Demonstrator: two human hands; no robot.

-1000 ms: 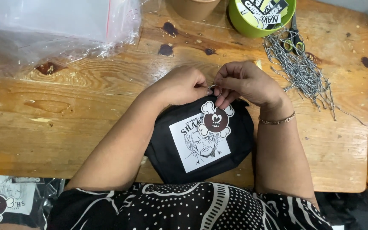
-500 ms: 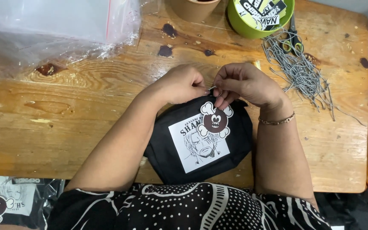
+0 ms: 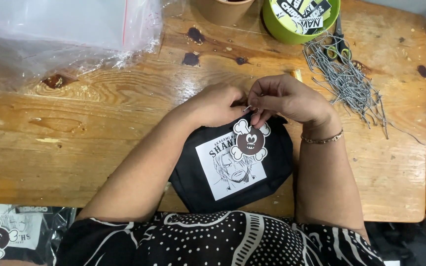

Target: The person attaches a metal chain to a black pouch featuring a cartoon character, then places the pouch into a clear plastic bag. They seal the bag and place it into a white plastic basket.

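Note:
A small black pouch (image 3: 198, 180) with a white printed patch lies on the wooden table (image 3: 75, 128) right in front of me. A round brown skull-shaped tag (image 3: 250, 141) with white bone ends hangs over its top. My left hand (image 3: 215, 104) and my right hand (image 3: 284, 97) meet just above the tag, fingertips pinched together on a short silver ball chain (image 3: 248, 107) at the pouch's top edge.
A heap of silver ball chains (image 3: 346, 79) lies at the right, with green-handled scissors (image 3: 338, 44) beside a green tub (image 3: 299, 17). A brown paper cup (image 3: 225, 7) stands at the back. Clear plastic bags (image 3: 60, 34) fill the back left. Another bagged pouch (image 3: 11, 234) sits at lower left.

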